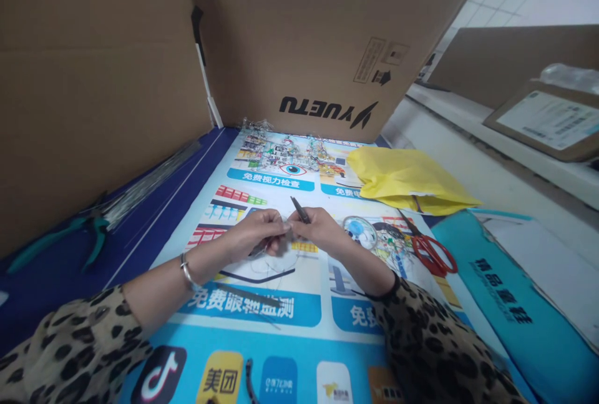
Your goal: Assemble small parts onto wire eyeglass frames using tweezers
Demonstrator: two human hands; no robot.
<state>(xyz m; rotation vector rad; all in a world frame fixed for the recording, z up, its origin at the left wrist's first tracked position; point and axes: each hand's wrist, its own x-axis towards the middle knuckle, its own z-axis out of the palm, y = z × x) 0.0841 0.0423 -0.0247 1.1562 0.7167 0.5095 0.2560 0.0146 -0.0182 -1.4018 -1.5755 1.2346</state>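
My left hand (259,229) and my right hand (318,229) meet over the middle of a printed poster (290,329) on the table. Both are closed in a pinch, fingertips touching. A dark thin tool (299,209) sticks up from my right hand's fingers. My left hand pinches a thin wire (276,263) that loops down onto the poster. A silver bangle (186,271) sits on my left wrist. Both arms wear leopard-print sleeves.
Cardboard walls (322,35) stand behind and to the left. Green-handled pliers (88,229) and a bundle of metal rods (150,182) lie at left. A yellow bag (407,179), red scissors (433,251) and a round tape roll (359,231) lie at right. Small wire pieces (285,148) pile at the back.
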